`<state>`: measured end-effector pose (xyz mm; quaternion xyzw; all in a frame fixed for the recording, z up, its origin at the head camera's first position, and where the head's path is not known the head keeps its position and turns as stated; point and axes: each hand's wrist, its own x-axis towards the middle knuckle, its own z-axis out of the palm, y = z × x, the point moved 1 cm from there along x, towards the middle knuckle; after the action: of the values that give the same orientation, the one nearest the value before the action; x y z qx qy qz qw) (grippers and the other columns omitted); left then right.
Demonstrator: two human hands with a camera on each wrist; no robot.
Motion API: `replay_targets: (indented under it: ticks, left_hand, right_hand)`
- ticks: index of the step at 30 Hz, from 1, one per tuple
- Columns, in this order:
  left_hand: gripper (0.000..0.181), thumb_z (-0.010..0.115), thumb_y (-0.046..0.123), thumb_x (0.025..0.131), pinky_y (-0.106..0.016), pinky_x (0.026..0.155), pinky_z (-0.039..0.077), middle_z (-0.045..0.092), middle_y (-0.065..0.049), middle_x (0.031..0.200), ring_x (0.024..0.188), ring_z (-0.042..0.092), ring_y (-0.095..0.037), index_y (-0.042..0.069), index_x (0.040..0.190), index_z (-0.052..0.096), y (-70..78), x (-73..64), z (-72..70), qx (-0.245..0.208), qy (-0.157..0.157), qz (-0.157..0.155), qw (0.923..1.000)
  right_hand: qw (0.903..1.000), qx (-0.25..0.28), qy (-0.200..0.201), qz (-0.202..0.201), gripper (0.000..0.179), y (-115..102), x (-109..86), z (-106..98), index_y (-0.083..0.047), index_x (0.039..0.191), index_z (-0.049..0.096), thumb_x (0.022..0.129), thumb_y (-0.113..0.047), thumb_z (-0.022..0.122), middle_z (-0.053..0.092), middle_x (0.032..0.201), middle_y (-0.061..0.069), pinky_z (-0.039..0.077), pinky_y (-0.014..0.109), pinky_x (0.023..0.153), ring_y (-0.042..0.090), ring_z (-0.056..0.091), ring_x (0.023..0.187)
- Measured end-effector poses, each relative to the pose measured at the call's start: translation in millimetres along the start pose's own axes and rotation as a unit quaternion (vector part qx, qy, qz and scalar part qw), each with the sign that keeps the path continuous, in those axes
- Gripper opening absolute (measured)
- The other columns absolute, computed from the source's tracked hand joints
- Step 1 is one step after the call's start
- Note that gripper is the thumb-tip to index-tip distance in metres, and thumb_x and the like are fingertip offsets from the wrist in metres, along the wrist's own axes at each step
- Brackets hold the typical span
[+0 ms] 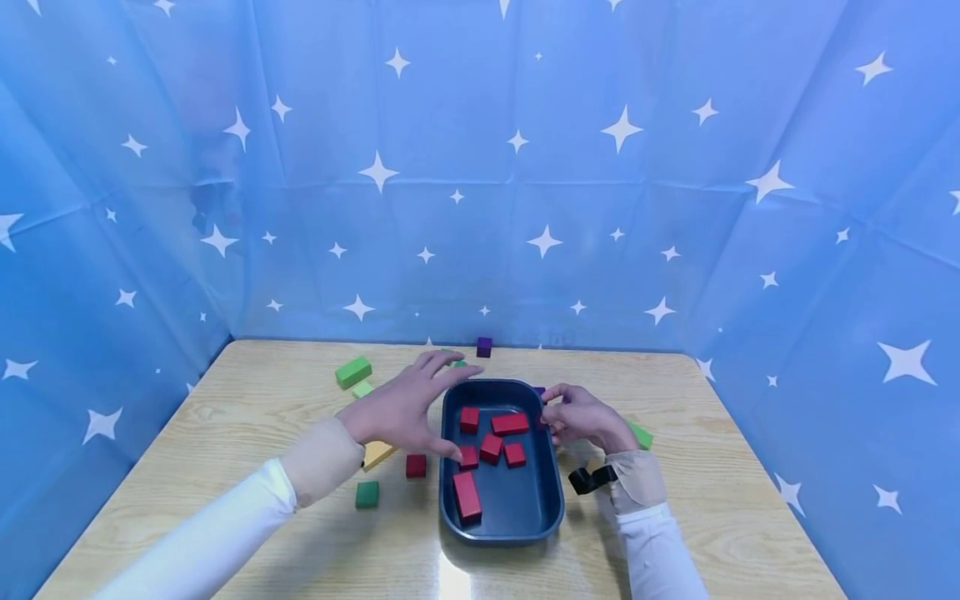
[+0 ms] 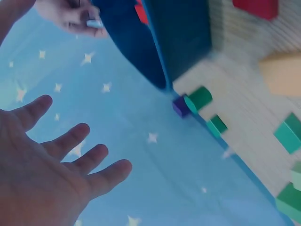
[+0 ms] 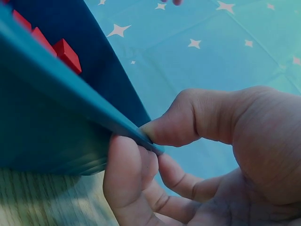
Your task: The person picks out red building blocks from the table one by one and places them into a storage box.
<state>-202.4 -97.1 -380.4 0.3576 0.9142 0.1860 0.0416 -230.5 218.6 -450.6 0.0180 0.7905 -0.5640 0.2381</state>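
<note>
A dark blue bin with rounded corners stands on the table, several red blocks lying loose on its floor. My right hand pinches the bin's right rim; in the right wrist view the thumb is inside the wall and the curled fingers are outside. Above the bin's left side, my left hand is spread and holds nothing. Its fingers look straight and apart in the left wrist view. Whether its thumb touches anything in the bin cannot be told.
Left of the bin lie a red block, a dark green block, a yellow block and a light green block. A purple block sits at the back edge. Another green block is partly behind my right wrist. Blue starry curtains surround the table.
</note>
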Motion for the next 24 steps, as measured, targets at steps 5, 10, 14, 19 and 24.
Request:
replay_targets:
  ticks: [5,10,14,19,24]
  left_hand:
    - [0.117,0.089,0.063,0.065,-0.061,0.11,0.046,0.022,-0.004,0.168,0.155,0.022,-0.032,0.047,0.16,0.022,-19.4,-11.9,-2.8,-0.02,0.027,-0.046,0.9983]
    - [0.115,0.09,0.055,0.068,-0.062,0.108,0.047,0.024,-0.007,0.167,0.153,0.027,-0.034,0.044,0.16,0.023,-34.2,-23.2,2.0,-0.04,0.024,-0.075,0.9961]
    - [0.11,0.09,0.049,0.071,-0.059,0.106,0.049,0.028,-0.01,0.165,0.15,0.029,-0.035,0.036,0.161,0.027,-39.4,-30.3,9.7,-0.05,0.016,-0.083,0.9951]
    - [0.109,0.091,0.049,0.07,-0.055,0.106,0.05,0.034,-0.008,0.161,0.145,0.034,-0.033,0.032,0.16,0.032,-39.5,-34.9,23.7,-0.055,0.007,-0.091,0.9943]
    - [0.108,0.094,0.046,0.067,-0.052,0.105,0.052,0.04,-0.006,0.156,0.141,0.038,-0.028,0.026,0.158,0.038,-35.3,-37.3,38.5,-0.054,-0.007,-0.107,0.9927]
  right_hand:
    - [1.0,0.0,-0.004,-0.003,0.043,-1,0.1,0,0.001,0.134,0.043,0.093,-0.003,0.056,0.059,0.088,0.008,0.054,0.03,0.062,0.016,0.05,0.066]
    - [1.0,-0.003,-0.006,-0.005,0.043,-1,0.7,0,0.001,0.134,0.042,0.094,-0.005,0.057,0.058,0.089,0.008,0.054,0.031,0.062,0.016,0.051,0.067]
    - [1.0,-0.006,-0.004,-0.003,0.044,-2,0.9,0,0.001,0.134,0.043,0.094,-0.005,0.057,0.06,0.091,0.008,0.054,0.031,0.063,0.016,0.051,0.067]
    - [1.0,-0.004,0.001,0.006,0.043,-3,1.4,0,0.0,0.135,0.043,0.094,-0.004,0.057,0.059,0.088,0.007,0.054,0.031,0.063,0.017,0.051,0.066]
    - [0.9999,-0.003,0.001,0.01,0.044,-4,-0.4,2,0.0,0.135,0.042,0.094,-0.005,0.057,0.058,0.087,0.006,0.054,0.03,0.063,0.017,0.051,0.067]
